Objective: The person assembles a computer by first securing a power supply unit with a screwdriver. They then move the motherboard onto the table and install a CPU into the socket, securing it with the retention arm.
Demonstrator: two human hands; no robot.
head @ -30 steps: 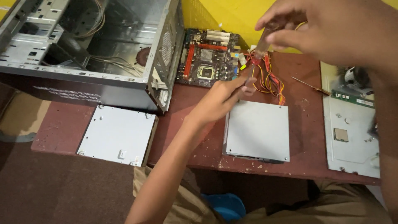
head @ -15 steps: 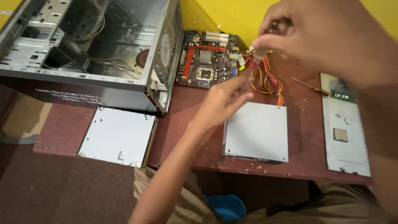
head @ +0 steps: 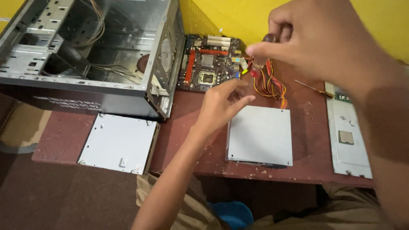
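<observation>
The open computer case (head: 91,55) lies on its side at the table's (head: 191,140) left end, with a grey power supply (head: 260,135) near the front edge and a motherboard (head: 208,64) behind. The right hand (head: 324,42), raised and curled, pinches a small connector (head: 257,64) on the coloured wires (head: 272,85). The left hand (head: 223,104) reaches forward beneath, fingers loosely bent, touching the wires near a red plug (head: 254,73); its grip is unclear.

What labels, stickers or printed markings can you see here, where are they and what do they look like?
Label: on the dark side face of the open computer case, a faint strip of pale print, too blurred to make out.
Label: at the top of the grey metal panel on the right, small, green with pale marks.
</observation>
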